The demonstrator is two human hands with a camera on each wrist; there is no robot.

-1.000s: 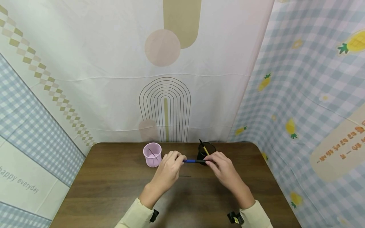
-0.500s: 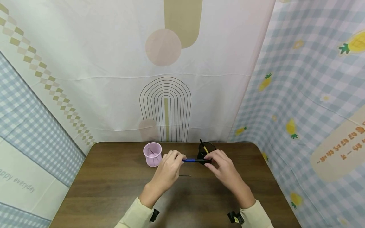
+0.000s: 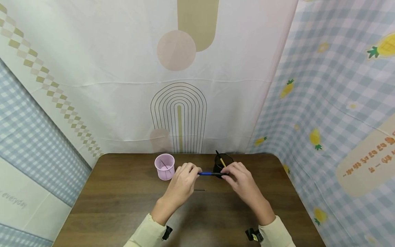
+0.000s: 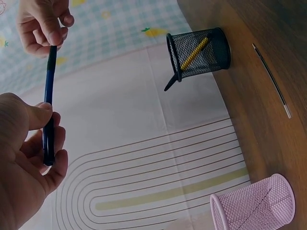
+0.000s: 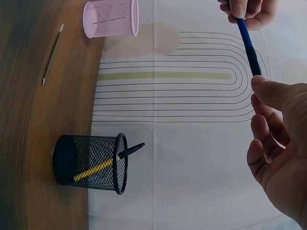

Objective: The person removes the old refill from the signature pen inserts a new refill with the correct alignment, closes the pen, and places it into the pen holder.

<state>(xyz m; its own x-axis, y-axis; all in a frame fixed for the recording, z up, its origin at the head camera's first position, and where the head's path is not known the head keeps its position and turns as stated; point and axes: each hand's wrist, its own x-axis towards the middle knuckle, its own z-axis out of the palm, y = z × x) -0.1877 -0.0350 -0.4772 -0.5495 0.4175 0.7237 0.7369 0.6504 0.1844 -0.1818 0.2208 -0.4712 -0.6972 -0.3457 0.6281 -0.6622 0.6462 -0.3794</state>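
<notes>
A blue pen with a black grip section (image 3: pixel 206 174) is held level above the table between both hands. My left hand (image 3: pixel 182 183) grips its blue end, thumb on top and fingers curled beneath, as the left wrist view shows. At the black end, my right hand (image 3: pixel 242 177) pinches the pen (image 5: pixel 245 36) between thumb and fingers. Below the hands a thin dark pen refill (image 4: pixel 271 80) lies on the wooden table. The tip of the black end is hidden by the right fingers.
A pink mesh cup (image 3: pixel 165 167) with a thin refill inside stands at the back left of the wooden table (image 3: pixel 123 206). Behind the right hand is a black mesh cup (image 5: pixel 91 163) holding a yellow and black pen (image 5: pixel 96 168). A patterned cloth (image 3: pixel 123 103) hangs behind the table.
My right fingers have shifted slightly at the pen's black end, with the thumb moving a little away and back. The left hand and the cups stay in place.
</notes>
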